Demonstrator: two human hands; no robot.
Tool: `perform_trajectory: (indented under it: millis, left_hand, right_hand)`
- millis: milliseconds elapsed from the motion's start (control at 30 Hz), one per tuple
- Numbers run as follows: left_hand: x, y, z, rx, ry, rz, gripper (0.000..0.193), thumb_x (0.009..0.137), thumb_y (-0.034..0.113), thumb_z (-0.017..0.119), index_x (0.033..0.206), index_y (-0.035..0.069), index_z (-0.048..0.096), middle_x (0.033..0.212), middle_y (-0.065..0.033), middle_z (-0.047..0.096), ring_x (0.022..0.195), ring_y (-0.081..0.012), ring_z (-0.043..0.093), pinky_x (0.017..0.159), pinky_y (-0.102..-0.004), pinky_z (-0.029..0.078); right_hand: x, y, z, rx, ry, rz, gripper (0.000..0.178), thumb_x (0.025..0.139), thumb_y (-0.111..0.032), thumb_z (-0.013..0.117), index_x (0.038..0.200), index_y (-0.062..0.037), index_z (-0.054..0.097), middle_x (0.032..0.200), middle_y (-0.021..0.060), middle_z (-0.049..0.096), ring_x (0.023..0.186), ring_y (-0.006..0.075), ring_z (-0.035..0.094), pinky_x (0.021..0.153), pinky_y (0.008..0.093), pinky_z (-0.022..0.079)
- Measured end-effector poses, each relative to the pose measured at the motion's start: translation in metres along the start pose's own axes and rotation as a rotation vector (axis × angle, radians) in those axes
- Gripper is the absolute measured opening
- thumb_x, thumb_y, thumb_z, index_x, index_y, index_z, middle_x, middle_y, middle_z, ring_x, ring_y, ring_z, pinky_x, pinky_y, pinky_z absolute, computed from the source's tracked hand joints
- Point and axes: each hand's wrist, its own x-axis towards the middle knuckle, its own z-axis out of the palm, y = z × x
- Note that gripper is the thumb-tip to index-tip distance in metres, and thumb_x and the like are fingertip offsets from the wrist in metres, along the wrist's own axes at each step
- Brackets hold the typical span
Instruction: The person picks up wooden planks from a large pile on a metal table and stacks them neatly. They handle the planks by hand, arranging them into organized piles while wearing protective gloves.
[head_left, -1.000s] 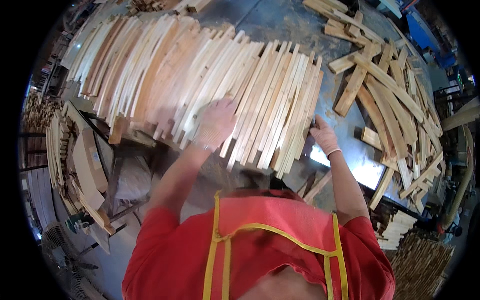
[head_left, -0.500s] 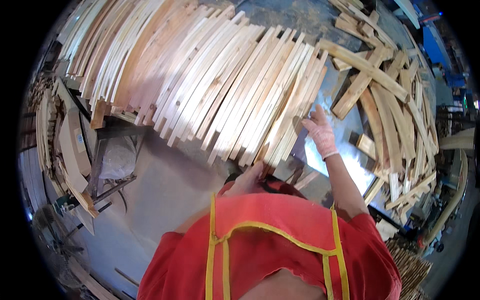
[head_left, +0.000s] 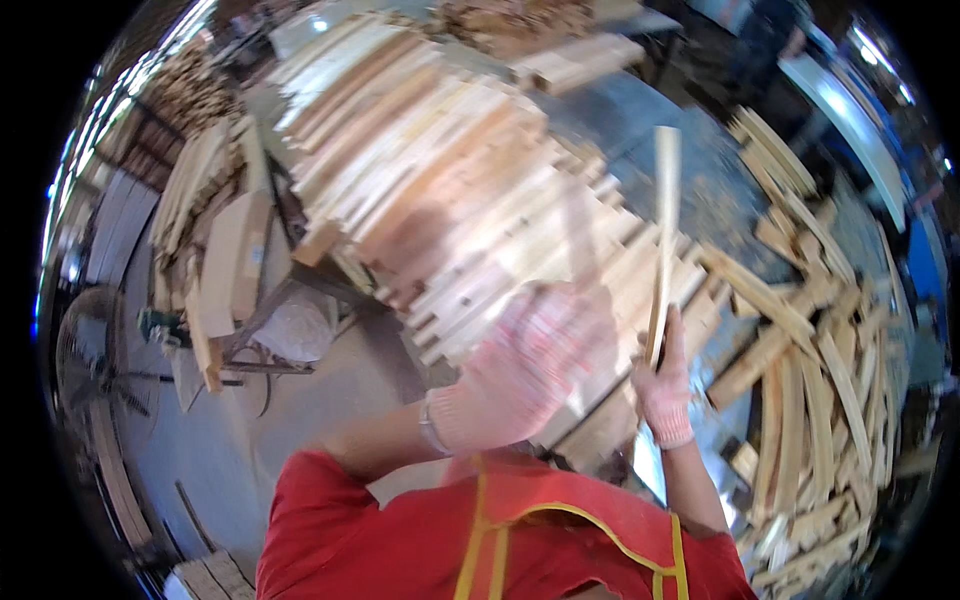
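Observation:
In the head view, my right hand [head_left: 664, 388], in a pale pinkish glove, is closed around the lower end of a slim, slightly curved wooden strip [head_left: 666, 215]. The strip stands up from the hand, its far end over the bluish table. My left hand [head_left: 530, 365], gloved as well, is raised in front of the long row of wooden strips [head_left: 440, 190]. Motion smears its fingers, so whether it holds anything is unclear. Part of the row is hidden behind this hand. The strips lie side by side, their near ends uneven.
Loose curved and straight wood pieces [head_left: 800, 400] are heaped at right. More boards [head_left: 590, 62] lie at the far side of the bluish table [head_left: 610, 110]. On the left are stacked planks [head_left: 235, 255], a clear plastic bag [head_left: 298, 330] and a fan [head_left: 95, 350].
The view has shifted, so the row appears lower and farther right. My right hand has taken hold of a wooden strip and raised it. My left hand has come up from the row's near end.

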Motion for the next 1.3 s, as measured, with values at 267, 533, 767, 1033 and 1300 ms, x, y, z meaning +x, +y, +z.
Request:
perform_trajectory:
  millis: [267, 533, 767, 1033, 1300]
  left_hand:
    - [-0.032, -0.256, -0.042, 0.633, -0.299, -0.122, 0.019, 0.101, 0.027, 0.060, 0.103, 0.010, 0.069, 0.085, -0.0048, 0.064, 0.071, -0.0156, 0.063, 0.058, -0.0343, 0.053]
    - [-0.060, -0.516, -0.052, 0.279, -0.203, -0.983, 0.041, 0.093, 0.036, 0.066, 0.113, 0.001, 0.070, 0.114, -0.0243, 0.074, 0.106, -0.0395, 0.072, 0.092, -0.0463, 0.058]
    - [-0.013, -0.444, -0.065, -0.069, -0.158, -0.928, 0.038, 0.094, 0.029, 0.063, 0.122, 0.003, 0.065, 0.104, -0.0288, 0.073, 0.106, -0.0420, 0.071, 0.093, -0.0492, 0.056]
    - [0.013, -0.373, 0.075, 0.404, -0.160, -0.557, 0.034, 0.096, 0.028, 0.061, 0.124, 0.009, 0.063, 0.114, -0.0152, 0.065, 0.103, -0.0331, 0.070, 0.088, -0.0463, 0.057]
    - [0.020, -0.394, 0.094, 0.463, -0.348, -0.631, 0.057, 0.096, 0.047, 0.065, 0.140, 0.013, 0.055, 0.132, -0.0111, 0.062, 0.117, -0.0344, 0.066, 0.086, -0.0483, 0.058]
  right_hand:
    - [0.066, -0.090, 0.035, -0.483, 0.220, -0.644, 0.074, 0.090, -0.011, 0.076, 0.158, -0.0051, 0.047, 0.159, 0.0190, 0.051, 0.151, 0.0343, 0.045, 0.126, 0.0510, 0.031]
    - [0.041, 0.094, -0.042, -0.084, 0.369, 0.013, 0.074, 0.099, -0.005, 0.070, 0.164, -0.0006, 0.035, 0.169, 0.0165, 0.038, 0.157, 0.0283, 0.035, 0.129, 0.0418, 0.026]
    - [0.019, 0.066, -0.023, 0.009, 0.465, 0.161, 0.070, 0.099, -0.003, 0.066, 0.163, 0.0026, 0.037, 0.164, 0.0192, 0.044, 0.152, 0.0299, 0.042, 0.127, 0.0412, 0.032]
    - [0.077, 0.110, 0.025, -0.148, 0.196, 0.054, 0.064, 0.100, -0.010, 0.070, 0.158, 0.0019, 0.045, 0.155, 0.0182, 0.056, 0.144, 0.0286, 0.053, 0.121, 0.0391, 0.041]
    - [0.012, 0.154, -0.047, -0.296, 0.393, 0.209, 0.058, 0.097, -0.021, 0.074, 0.148, 0.0011, 0.058, 0.144, 0.0217, 0.065, 0.135, 0.0308, 0.062, 0.115, 0.0396, 0.047]
